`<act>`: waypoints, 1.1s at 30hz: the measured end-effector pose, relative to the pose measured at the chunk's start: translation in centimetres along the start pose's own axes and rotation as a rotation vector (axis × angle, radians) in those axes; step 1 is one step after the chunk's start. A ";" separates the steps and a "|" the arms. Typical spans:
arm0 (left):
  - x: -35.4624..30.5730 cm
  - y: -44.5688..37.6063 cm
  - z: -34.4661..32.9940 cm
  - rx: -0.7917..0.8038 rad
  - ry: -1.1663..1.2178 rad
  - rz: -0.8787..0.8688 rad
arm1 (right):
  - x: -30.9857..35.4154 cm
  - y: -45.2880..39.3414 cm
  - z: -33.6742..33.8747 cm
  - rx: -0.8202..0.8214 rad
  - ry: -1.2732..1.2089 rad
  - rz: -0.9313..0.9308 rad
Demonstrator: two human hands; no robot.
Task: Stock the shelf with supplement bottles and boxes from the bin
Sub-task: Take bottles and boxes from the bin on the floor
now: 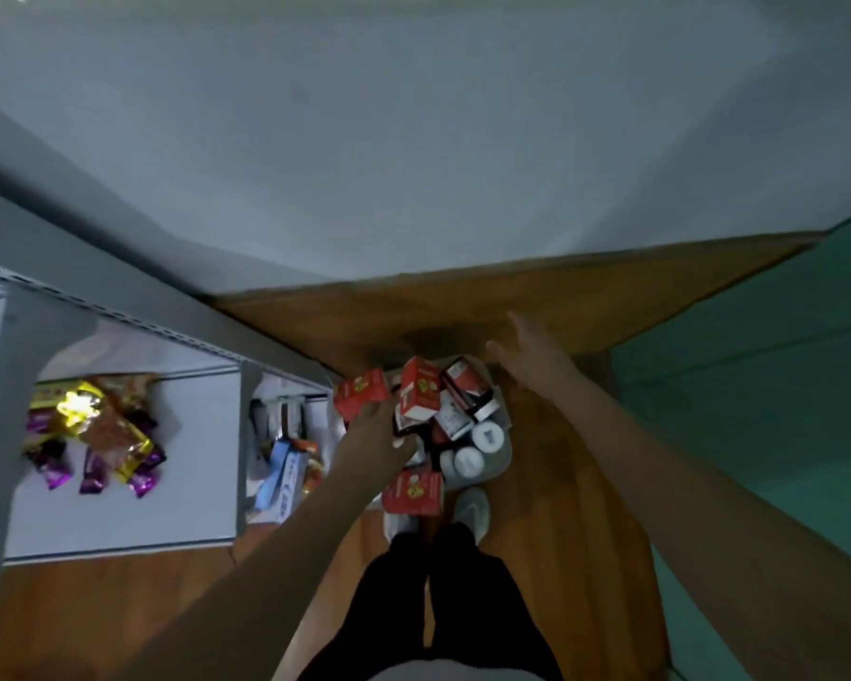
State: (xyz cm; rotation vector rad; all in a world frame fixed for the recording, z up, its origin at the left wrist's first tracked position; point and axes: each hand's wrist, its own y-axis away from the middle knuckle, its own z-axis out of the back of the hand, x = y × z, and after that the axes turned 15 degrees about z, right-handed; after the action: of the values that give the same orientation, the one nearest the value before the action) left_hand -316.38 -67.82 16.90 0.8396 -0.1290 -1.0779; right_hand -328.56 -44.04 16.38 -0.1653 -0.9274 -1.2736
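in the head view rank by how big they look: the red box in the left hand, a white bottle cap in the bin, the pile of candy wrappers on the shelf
1. pile of candy wrappers
2. red box, held by the left hand
3. white bottle cap

The bin sits lower, farther from the camera, so true sizes are unsure.

Dim indoor light, cool grey-blue cast on wall (413, 140). Strong wide-angle warp bends shelf rail (119, 312) and floor edge. Soft focus throughout; motion blur on right hand (531, 356). Glare flares off foil snack packets (89, 425).
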 end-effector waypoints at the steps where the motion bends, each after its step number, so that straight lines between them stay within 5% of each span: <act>1: 0.1 -0.8 -0.8 0.007 0.015 0.020 | -0.6 -0.6 -1.3 0.041 0.000 0.000; 7: 0.5 -6.2 -5.7 -0.018 0.091 0.105 | -6.8 -3.4 -11.1 0.182 0.238 0.085; 11: 0.6 -8.9 -8.6 -0.057 0.133 0.094 | -7.7 -2.7 -15.6 0.104 0.467 0.219; 22: 0.1 -11.1 -11.5 -0.226 0.116 0.164 | -9.5 -3.4 -18.1 -0.090 0.488 0.193; 28: 0.0 -10.8 -10.8 -0.109 0.214 0.156 | -8.1 -3.4 -17.3 -0.149 0.309 0.091; 33: 1.1 -7.9 -8.6 -0.059 0.309 0.145 | -5.5 -2.3 -14.3 -0.232 -0.110 -0.096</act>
State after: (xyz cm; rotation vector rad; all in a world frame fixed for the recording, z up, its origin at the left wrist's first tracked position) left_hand -317.48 -65.69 5.41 0.9193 0.0996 -0.8026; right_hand -323.37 -49.04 2.61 -0.3795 -0.8877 -1.4720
